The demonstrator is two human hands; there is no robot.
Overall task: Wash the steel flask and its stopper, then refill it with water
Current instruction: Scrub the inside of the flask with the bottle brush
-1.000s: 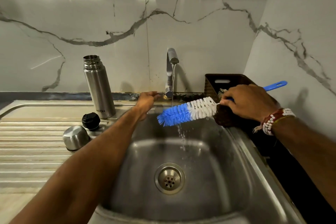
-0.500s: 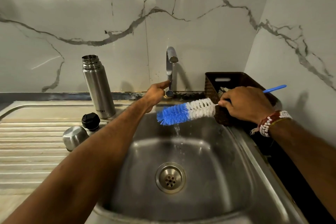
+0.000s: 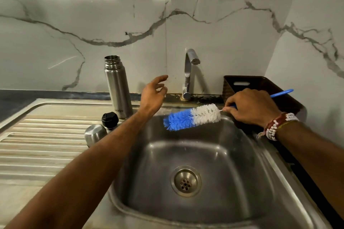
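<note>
Your right hand [image 3: 251, 107] grips a bottle brush [image 3: 193, 116] over the sink [image 3: 279, 173] — left hand [image 3: 153, 95] spread, empty, right of the flask [image 3: 117, 87].

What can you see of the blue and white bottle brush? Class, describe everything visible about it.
The blue and white bottle brush has a bushy cylindrical head, blue bristles at the tip and white ones nearer the handle, on a thin wire stem joined to a slim blue plastic handle. The right hand grips it at the handle's front, so the handle's end sticks out behind. It lies almost level, tip slightly down, above the back of the steel sink, touching nothing else.
</note>
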